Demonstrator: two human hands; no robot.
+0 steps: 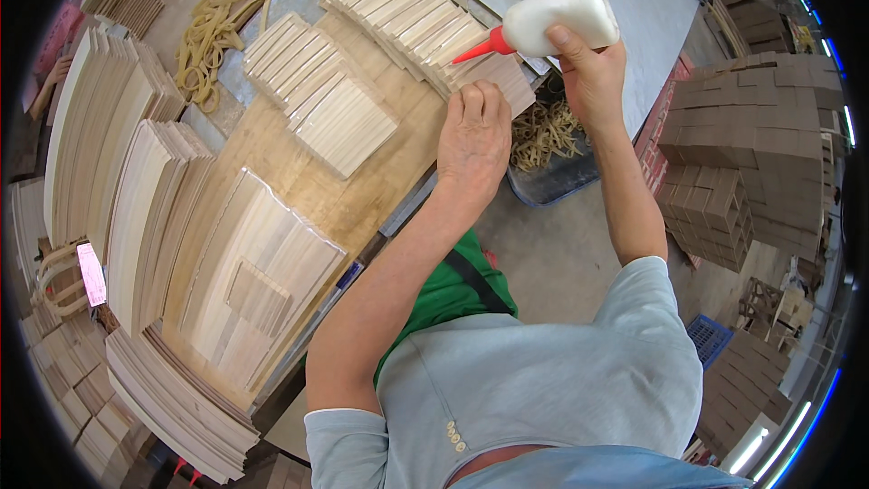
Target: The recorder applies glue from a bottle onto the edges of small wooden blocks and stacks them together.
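My right hand (590, 72) grips a white squeeze glue bottle (563, 14), tilted so its red pointed nozzle (480, 46) aims down and left. The nozzle tip is at the edges of a long row of overlapped thin wooden pieces (412, 18). At the near end of that row, my left hand (477, 127) has its fingers curled down onto the last wooden piece (509, 83); the fingertips are partly hidden. A second, shorter overlapped row (312, 81) lies to the left, with shiny wet-looking lines along its edges.
A curved wooden panel (290, 254) with a white line along its edge lies on the wooden worktop (362, 204). Tall stacks of curved boards (149, 217) stand left. Tan bands (213, 41) lie behind; more fill a dark tub (552, 149). Stacked wooden blocks (751, 145) stand right.
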